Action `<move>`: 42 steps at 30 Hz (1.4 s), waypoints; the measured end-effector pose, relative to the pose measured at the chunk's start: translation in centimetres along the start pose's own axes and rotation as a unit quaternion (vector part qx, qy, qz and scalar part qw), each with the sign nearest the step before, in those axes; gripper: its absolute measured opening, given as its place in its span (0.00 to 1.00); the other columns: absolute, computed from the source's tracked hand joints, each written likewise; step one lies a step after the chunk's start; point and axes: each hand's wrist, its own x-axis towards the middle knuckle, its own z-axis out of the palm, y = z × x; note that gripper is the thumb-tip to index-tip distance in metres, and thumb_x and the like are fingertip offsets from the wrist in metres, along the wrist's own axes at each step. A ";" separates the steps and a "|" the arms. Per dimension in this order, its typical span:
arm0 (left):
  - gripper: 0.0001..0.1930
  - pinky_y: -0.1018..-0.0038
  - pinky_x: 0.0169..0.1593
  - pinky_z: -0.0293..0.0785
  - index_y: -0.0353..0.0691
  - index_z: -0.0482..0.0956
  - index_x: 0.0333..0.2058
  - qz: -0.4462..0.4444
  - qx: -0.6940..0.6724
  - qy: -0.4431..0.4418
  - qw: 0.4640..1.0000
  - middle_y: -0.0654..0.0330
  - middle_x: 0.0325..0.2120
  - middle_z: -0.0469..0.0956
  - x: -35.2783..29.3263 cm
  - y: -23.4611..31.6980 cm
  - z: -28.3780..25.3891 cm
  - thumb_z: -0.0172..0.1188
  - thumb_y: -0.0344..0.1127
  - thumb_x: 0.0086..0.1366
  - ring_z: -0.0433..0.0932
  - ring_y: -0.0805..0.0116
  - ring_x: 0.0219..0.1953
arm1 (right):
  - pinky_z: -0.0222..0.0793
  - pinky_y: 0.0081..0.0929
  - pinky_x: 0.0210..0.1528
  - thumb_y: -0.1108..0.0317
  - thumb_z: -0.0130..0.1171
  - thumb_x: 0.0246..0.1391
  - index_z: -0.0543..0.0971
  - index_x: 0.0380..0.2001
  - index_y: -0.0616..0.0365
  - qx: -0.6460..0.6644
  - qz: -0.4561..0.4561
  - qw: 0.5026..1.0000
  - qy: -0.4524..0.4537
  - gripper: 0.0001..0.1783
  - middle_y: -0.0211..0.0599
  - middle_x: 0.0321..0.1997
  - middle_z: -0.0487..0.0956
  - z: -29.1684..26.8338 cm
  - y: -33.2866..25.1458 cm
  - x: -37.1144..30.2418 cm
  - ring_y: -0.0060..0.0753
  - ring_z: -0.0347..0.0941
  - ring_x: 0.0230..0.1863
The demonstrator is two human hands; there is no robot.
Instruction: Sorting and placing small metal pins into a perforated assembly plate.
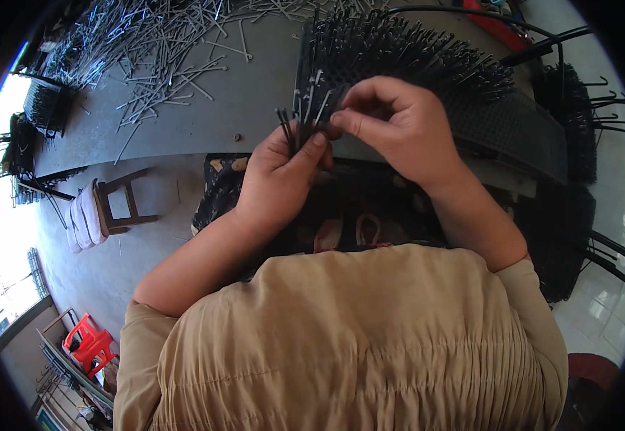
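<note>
My left hand (284,169) is closed around a small bunch of thin metal rods (311,100), which stick up in a loose fan above the thumb and fingers. Just to its right, my right hand (399,129) has thumb and forefinger pinched together near the bunch. Whatever sits in that pinch is too dark and small to name. Beyond both hands, a dark perforated rack (485,118) on the table carries a dense crowd of upright black rods (413,54) with bent or knobbed tips.
Loose grey rods (176,50) lie heaped across the far left of the grey table (262,86). A small nut-like piece (237,136) rests near its front edge. On the floor stand a wooden stool (122,205) with a pale cushion and a red plastic stool (90,345). More filled racks (567,122) are at right.
</note>
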 end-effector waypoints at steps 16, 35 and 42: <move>0.09 0.84 0.25 0.61 0.38 0.73 0.43 -0.087 0.018 0.007 0.996 0.66 0.26 0.75 0.7 0.3 0.5 0.46 0.32 0.70 0.63 0.82 0.21 | 0.72 0.15 0.36 0.82 0.63 0.49 0.70 0.44 0.64 -0.251 -0.373 0.858 0.248 0.19 0.35 0.32 0.81 -2.1 2.2 4.1 0.20 0.78 0.33; 0.06 0.86 0.24 0.59 0.36 0.72 0.40 -0.064 -0.036 0.035 0.997 0.65 0.23 0.76 1.5 -0.9 1.8 0.48 0.30 0.70 0.62 0.84 0.20 | 0.70 0.25 0.32 0.87 0.64 0.40 0.76 0.39 0.63 -0.273 -0.374 0.862 0.209 0.20 0.40 0.29 0.76 -2.0 -0.9 4.7 0.35 0.74 0.31; 0.06 0.86 0.23 0.57 0.35 0.72 0.40 -0.056 -0.051 0.054 0.996 0.65 0.23 0.76 1.8 -1.2 2.4 0.48 0.30 0.70 0.61 0.85 0.19 | 0.71 0.23 0.33 0.87 0.64 0.40 0.77 0.39 0.63 -0.274 -0.383 0.857 0.208 0.19 0.40 0.30 0.77 -2.3 -0.6 4.6 0.34 0.75 0.31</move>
